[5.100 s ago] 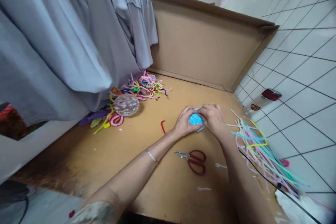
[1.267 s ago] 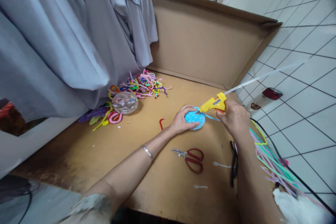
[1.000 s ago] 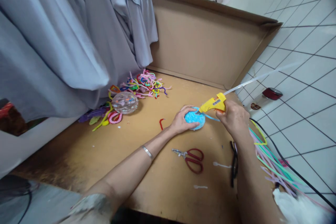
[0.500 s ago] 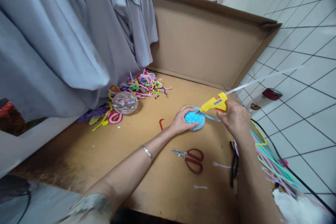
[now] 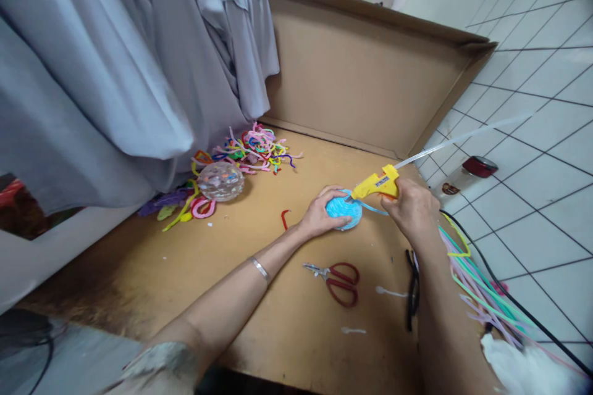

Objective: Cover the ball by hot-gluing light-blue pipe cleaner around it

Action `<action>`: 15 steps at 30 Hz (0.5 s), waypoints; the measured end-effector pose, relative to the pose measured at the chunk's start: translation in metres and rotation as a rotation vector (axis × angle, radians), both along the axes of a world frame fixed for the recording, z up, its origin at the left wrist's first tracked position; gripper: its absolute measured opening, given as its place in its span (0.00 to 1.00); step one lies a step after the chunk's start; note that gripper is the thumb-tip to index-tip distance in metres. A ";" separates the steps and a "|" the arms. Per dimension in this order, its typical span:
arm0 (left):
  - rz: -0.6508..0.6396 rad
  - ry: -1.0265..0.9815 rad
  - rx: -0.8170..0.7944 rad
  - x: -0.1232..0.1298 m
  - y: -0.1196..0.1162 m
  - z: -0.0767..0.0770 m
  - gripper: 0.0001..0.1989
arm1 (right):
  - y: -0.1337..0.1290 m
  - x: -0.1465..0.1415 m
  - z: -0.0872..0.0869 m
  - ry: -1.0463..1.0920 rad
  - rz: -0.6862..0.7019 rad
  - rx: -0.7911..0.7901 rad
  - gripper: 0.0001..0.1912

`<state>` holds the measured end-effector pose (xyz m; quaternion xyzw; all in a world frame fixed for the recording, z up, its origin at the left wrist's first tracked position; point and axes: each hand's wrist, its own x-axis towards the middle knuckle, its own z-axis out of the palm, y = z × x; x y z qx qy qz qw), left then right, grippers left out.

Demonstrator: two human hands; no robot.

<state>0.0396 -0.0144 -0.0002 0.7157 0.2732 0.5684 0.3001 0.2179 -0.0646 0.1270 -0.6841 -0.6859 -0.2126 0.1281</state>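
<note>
Fingers of my left hand [image 5: 319, 213] are wrapped round the left side of a round blue piece [image 5: 341, 215], thumb over its lower part. A yellow glue gun [image 5: 377, 184] is gripped in my right hand [image 5: 412, 207], its nozzle at the upper right of the blue piece. A long clear glue stick [image 5: 445, 144] sticks out of the gun's back. From the blue piece a thin blue strand [image 5: 374, 208] runs right, passing under the gun toward my right hand. Red-handled scissors [image 5: 340, 281] lie on the table below my hands.
A clear bowl [image 5: 221, 181] and a pile of coloured pipe cleaners [image 5: 262, 145] sit at the left back, beside a grey cloth [image 5: 139, 74]. Black sticks [image 5: 410, 290], a bundle of long stems [image 5: 482, 287] and a black cable [image 5: 504, 296] are at the right. A cardboard panel [image 5: 361, 68] stands behind.
My right hand and the glue gun have shifted very slightly left. My left hand and the blue piece look the same.
</note>
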 end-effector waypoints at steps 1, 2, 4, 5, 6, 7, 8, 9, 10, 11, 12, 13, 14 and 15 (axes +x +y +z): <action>0.001 0.003 -0.003 0.000 0.000 0.000 0.27 | 0.000 0.000 0.000 -0.005 -0.008 -0.006 0.10; 0.002 0.004 -0.005 0.000 0.000 0.000 0.27 | 0.000 0.000 0.000 -0.009 -0.017 -0.012 0.10; 0.000 0.007 -0.002 0.000 0.000 0.000 0.27 | 0.000 0.000 0.000 -0.017 -0.030 -0.023 0.10; -0.002 0.008 0.000 0.000 0.000 0.000 0.27 | 0.000 0.001 0.001 -0.019 -0.033 -0.026 0.10; -0.002 0.009 -0.001 0.000 0.000 0.000 0.27 | 0.000 0.001 0.001 -0.020 -0.035 -0.029 0.10; -0.001 0.009 -0.005 0.000 0.000 0.000 0.27 | -0.001 0.001 0.002 -0.021 -0.036 -0.033 0.10; 0.001 0.009 -0.009 0.000 0.000 0.000 0.27 | -0.001 0.001 0.003 -0.020 -0.040 -0.038 0.10; 0.002 0.009 -0.012 0.000 0.000 0.000 0.26 | -0.001 0.001 0.004 -0.019 -0.046 -0.042 0.09; 0.003 0.007 -0.014 0.000 0.000 0.000 0.26 | -0.002 0.001 0.004 -0.018 -0.053 -0.047 0.09; 0.002 0.007 -0.014 0.000 0.000 0.000 0.26 | -0.002 0.001 0.005 -0.016 -0.059 -0.051 0.09; 0.000 0.006 -0.012 0.000 0.000 0.000 0.26 | -0.002 0.001 0.005 -0.015 -0.061 -0.055 0.09; -0.001 0.005 -0.009 0.000 0.000 0.000 0.26 | -0.003 0.001 0.006 -0.013 -0.060 -0.055 0.09; -0.002 0.005 -0.008 0.000 0.000 0.001 0.26 | -0.003 0.001 0.005 -0.010 -0.056 -0.054 0.09; -0.003 0.007 -0.008 0.000 0.000 0.001 0.26 | -0.003 0.001 0.005 -0.007 -0.050 -0.052 0.09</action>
